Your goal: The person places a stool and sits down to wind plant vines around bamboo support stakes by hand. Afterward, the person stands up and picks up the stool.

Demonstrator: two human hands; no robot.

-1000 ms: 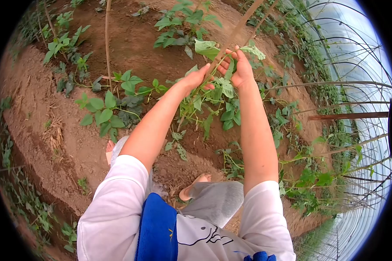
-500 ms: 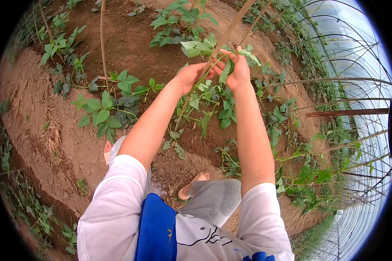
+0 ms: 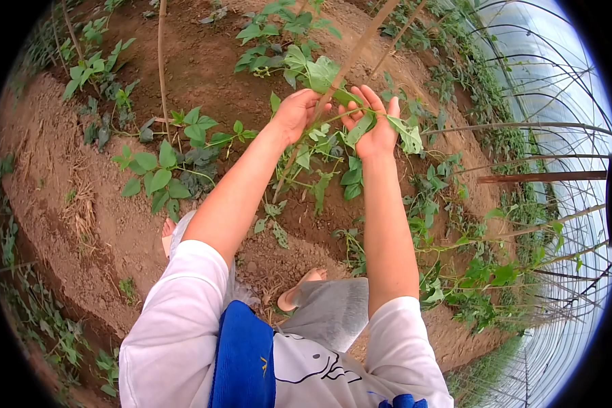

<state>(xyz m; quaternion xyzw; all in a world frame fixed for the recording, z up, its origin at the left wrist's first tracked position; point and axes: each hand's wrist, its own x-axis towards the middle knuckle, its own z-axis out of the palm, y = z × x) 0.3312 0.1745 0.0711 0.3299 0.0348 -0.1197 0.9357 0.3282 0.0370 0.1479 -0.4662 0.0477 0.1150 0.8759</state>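
Observation:
A slanting wooden stake [image 3: 347,63] rises between my hands, with a climbing bean vine beside it. My left hand [image 3: 296,117] is closed round the stake, its fingertips showing on the far side. To the right of the stake, my right hand [image 3: 376,138] is palm up with fingers spread. Across its palm and fingers lies the vine's thin stem [image 3: 369,109], which it does not grip. One broad leaf [image 3: 322,72] stands above the hands behind the stake. A pale, holed leaf [image 3: 408,135] hangs by my right thumb.
Leafy plants [image 3: 158,178] grow on the brown soil [image 3: 204,58] to the left, near a second upright stake [image 3: 162,75]. More vines and slanting poles [image 3: 542,176] line the right side before the plastic greenhouse wall [image 3: 578,102]. My foot [image 3: 302,289] is on the soil below.
My right hand has opened, turned palm up and moved slightly down. The vine's leaves have shifted, one now hanging right of that hand. My left hand stays at the stake.

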